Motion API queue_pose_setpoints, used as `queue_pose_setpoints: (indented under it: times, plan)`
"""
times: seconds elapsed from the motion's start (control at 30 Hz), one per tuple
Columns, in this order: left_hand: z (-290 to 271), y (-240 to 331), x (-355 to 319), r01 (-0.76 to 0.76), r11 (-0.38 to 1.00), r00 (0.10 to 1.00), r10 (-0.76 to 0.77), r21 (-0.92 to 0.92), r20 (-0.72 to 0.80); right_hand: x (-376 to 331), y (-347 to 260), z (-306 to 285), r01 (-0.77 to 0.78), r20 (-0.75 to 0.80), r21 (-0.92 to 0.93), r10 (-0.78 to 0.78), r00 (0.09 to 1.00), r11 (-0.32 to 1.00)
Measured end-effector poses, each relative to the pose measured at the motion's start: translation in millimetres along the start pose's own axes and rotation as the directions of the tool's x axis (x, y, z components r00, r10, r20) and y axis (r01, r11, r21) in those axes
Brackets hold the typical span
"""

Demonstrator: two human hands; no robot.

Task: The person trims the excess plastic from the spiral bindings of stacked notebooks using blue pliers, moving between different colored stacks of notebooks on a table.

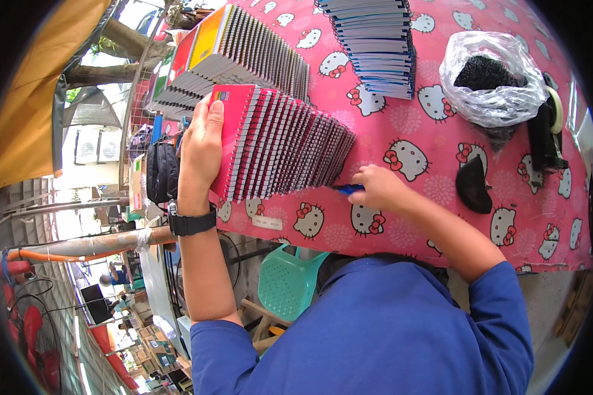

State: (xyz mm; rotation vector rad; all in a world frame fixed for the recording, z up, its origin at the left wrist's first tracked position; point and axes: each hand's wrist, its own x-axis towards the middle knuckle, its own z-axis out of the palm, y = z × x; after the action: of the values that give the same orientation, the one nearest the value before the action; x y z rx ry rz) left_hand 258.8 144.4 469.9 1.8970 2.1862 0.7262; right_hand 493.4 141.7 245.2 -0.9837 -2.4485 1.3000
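Closed around a blue tool (351, 189), mostly hidden and of unclear kind, with the right hand (381, 189), just beside the row of red-covered spiral notebooks (290, 145). Braced along the cover's left edge with the left hand (201, 143), with fingers extended, unclenched. Farther out, on pink cat-print tablecloth (435, 150), beside yellow-covered spiral notebooks (207, 36). Liable to slump from slackened left-hand pressure; apt to snag coils through a slip of the tool.
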Motion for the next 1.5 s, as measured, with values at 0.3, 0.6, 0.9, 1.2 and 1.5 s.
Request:
queue_pose_setpoints:
  times: [0.3,0.6,0.9,1.2,1.5]
  plan:
    - [0,-1,1,0.014,1.0,1.0,-0.014,0.02,-0.002,-11,-9,7,0.023,-0.146,-0.294,-0.069,0.987,0.955]
    - [-1,4,0,0.004,1.0,1.0,-0.004,0.004,-0.001,-2,-3,15,0.092,-0.144,-0.271,-0.134,0.98,0.958]
    - [2,0,3,0.002,1.0,1.0,-0.002,-0.027,0.006,36,-9,-30,-0.32,0.387,0.081,0.266,0.883,0.944]
    - [-33,-14,14,0.424,0.622,0.883,-0.122,-0.658,0.453,-65,12,-29,-0.298,-0.401,-0.372,0.137,0.906,0.879]
    - [69,-113,-34,0.337,0.184,0.931,0.08,-0.923,0.356,-48,25,-7,0.021,-0.515,0.387,0.198,0.834,0.922]
